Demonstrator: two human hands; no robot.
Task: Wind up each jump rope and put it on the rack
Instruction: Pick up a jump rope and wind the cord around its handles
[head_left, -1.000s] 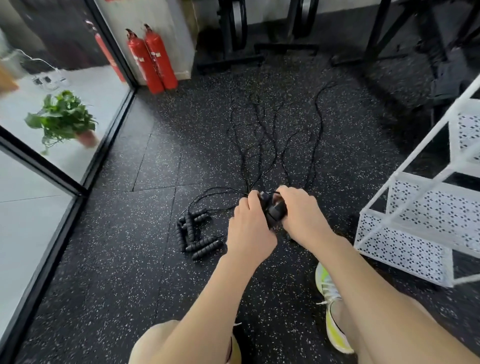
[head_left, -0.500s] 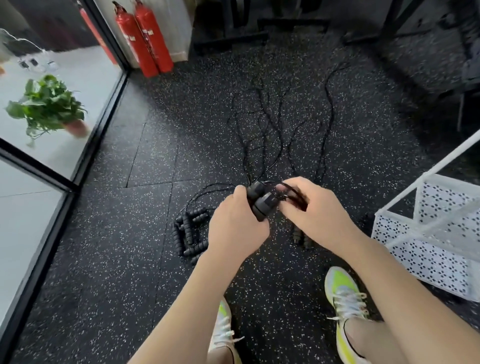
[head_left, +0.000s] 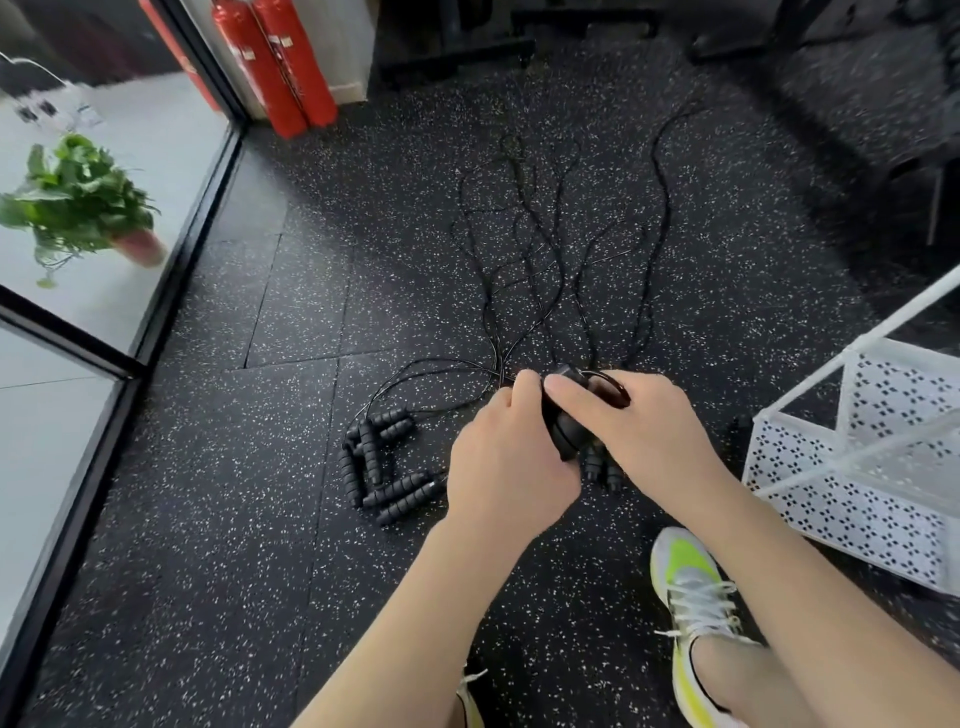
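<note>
My left hand (head_left: 506, 457) grips the black handles (head_left: 563, 431) of one jump rope, held together above the floor. My right hand (head_left: 639, 415) pinches that rope's thin black cord (head_left: 605, 375) looped over the handle tops. Several more black ribbed handles (head_left: 387, 465) lie in a cluster on the floor left of my hands. Their long black cords (head_left: 535, 249) trail away across the floor. Two further handle ends (head_left: 602, 467) show under my right wrist. The white perforated rack (head_left: 852, 467) stands at the right.
Dark speckled rubber floor. Two red fire extinguishers (head_left: 280, 62) stand at the back left by a glass wall with a potted plant (head_left: 78, 208) behind it. Black gym equipment bases line the far edge. My yellow-white shoe (head_left: 691, 603) is near the rack.
My right hand has carried the cord around the handle tops and now lies over them. The view shifted closer and lower; the rack sits nearer the right edge.
</note>
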